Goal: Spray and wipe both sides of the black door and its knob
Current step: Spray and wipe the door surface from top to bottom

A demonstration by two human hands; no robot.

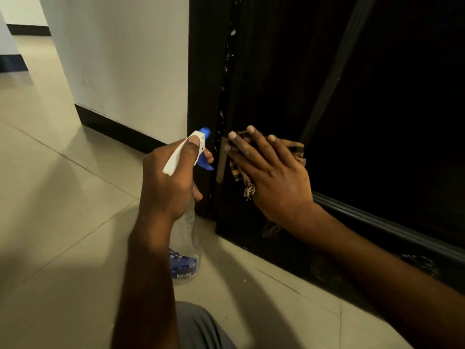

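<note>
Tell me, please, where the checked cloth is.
In the head view, the checked cloth is under the right hand, pressed against the black door near its left edge.

A checked cloth (297, 149) is pressed flat on the black door (276, 84) by the right hand (274, 172), while a spray bottle (187, 238) is gripped by the left hand (168, 182).

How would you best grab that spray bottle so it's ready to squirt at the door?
Grip the narrow neck under the white head, from the side away from the black door, as the left hand does. The spray bottle is roughly upright, its clear body widens below, and the blue trigger faces the door, where a forefinger can reach it.
</note>
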